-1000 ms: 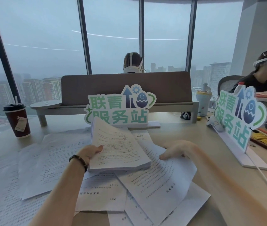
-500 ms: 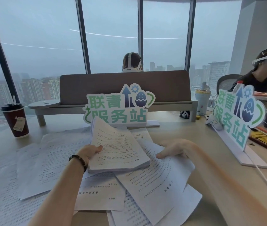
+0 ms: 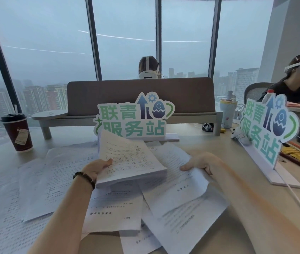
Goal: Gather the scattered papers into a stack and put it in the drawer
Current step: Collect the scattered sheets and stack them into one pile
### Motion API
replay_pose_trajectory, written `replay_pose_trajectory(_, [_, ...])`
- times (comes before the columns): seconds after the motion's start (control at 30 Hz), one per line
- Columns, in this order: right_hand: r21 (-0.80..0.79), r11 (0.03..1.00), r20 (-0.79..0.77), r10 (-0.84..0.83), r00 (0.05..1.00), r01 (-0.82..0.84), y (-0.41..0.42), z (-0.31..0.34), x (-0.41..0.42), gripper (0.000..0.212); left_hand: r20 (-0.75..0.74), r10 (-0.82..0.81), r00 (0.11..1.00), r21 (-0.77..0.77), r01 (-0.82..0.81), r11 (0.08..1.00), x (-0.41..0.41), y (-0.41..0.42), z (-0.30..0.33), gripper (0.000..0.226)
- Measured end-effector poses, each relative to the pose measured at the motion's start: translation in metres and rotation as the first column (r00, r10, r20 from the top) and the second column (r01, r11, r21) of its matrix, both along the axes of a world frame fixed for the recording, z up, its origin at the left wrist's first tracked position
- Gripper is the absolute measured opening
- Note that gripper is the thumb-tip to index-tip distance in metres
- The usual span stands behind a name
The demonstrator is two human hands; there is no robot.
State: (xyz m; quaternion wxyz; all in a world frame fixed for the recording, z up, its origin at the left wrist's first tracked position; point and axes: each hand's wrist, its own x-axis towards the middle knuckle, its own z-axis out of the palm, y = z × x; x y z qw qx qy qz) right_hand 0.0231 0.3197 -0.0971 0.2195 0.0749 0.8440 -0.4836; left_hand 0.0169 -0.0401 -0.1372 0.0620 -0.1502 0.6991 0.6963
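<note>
Two hands on papers: left hand (image 3: 98, 166) gripping tilted stack (image 3: 129, 158), long axis away; right hand (image 3: 201, 163) pinching loose sheet (image 3: 174, 187)

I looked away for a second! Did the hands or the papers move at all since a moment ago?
Only a little. The right hand has drawn its loose sheet slightly toward the stack, and the sheets under it shifted with it. Nothing was picked up or let go. The left hand still grips the stack, and the coffee cup and the signs stayed put.

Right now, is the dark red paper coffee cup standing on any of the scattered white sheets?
No, the dark red paper coffee cup stands on bare desk, apart from the nearest scattered white sheets.
</note>
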Motion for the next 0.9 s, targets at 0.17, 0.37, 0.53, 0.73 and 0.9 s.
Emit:
replay_pose_trajectory(0.17, [-0.116, 0.974, -0.156, -0.212, 0.965, 0.196, 0.004, -0.004, -0.007, 0.047, 0.020, -0.010, 1.000, 0.057, 0.009, 0.998, 0.005, 0.004, 0.002, 0.031])
replay_pose_trajectory(0.37, [-0.243, 0.942, -0.089, -0.261, 0.961, 0.233, 0.009, -0.006, -0.009, 0.041, 0.018, -0.025, 1.000, 0.052, 0.024, 0.998, 0.008, 0.005, 0.006, 0.025])
replay_pose_trajectory(0.53, [-0.154, 0.981, 0.064, -0.106, 0.992, 0.115, -0.003, -0.013, -0.004, 0.024, 0.018, -0.038, 0.999, 0.079, 0.037, 0.996, 0.012, 0.009, 0.008, 0.025])
replay_pose_trajectory(0.73, [-0.174, 0.982, 0.019, -0.076, 0.997, 0.078, -0.021, -0.022, 0.000, 0.022, 0.021, -0.086, 0.996, 0.111, 0.084, 0.990, 0.013, 0.009, 0.009, 0.025])
replay_pose_trajectory(0.9, [0.115, 0.993, -0.354, 0.036, 0.934, 0.005, -0.029, -0.019, 0.001, 0.022, 0.020, -0.086, 0.996, 0.138, 0.082, 0.987, 0.013, 0.010, 0.009, 0.024])
